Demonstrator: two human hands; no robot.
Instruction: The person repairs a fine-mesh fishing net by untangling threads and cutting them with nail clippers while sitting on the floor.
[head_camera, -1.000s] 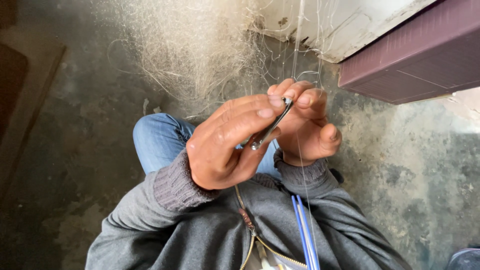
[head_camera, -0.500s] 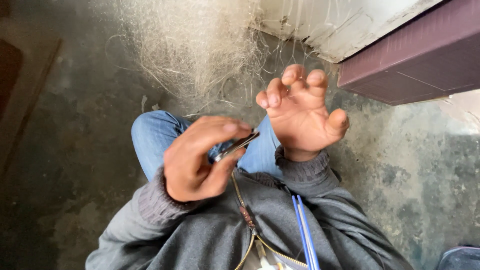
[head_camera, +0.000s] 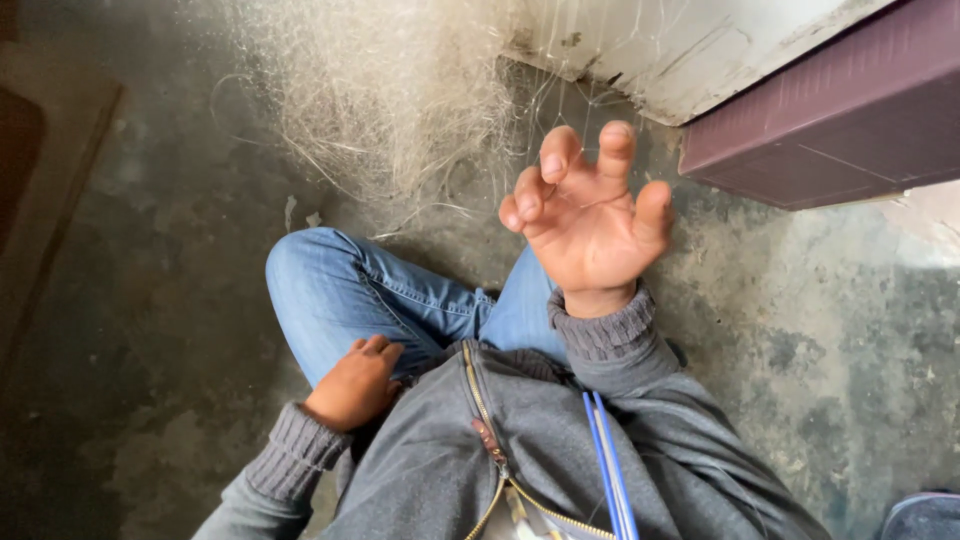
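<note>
Since the earlier views, the left hand (head_camera: 352, 385) had dropped from chest height to the lap and no longer showed the small metal tool it had gripped; the tool itself was out of sight. That hand lay against the inner thigh of the jeans (head_camera: 350, 290), beside the lower edge of the grey jacket (head_camera: 530, 450), its fingers curled loosely downward; whether anything remained tucked beneath them could not be told. The right hand (head_camera: 590, 225) was raised in front of the knee, palm toward the camera, fingers spread and bent like a claw, gripping nothing solid. Fine pale strands of a fishing net (head_camera: 390, 90) ran past its fingertips; whether the strands touched them could not be told. The bulk of the net lay heaped on the concrete floor (head_camera: 130, 300) beyond the knee, reaching toward the foot of a white wall (head_camera: 680, 50). A dark purple ribbed panel (head_camera: 830, 120) projected at the upper right, well apart from both hands. Two blue cords (head_camera: 605, 460) hung down the jacket front, just beside its open brass zip (head_camera: 480, 400). The ribbed grey cuffs covered both wrists. A flat brownish mat (head_camera: 40, 200) occupied the floor at the far left.
</note>
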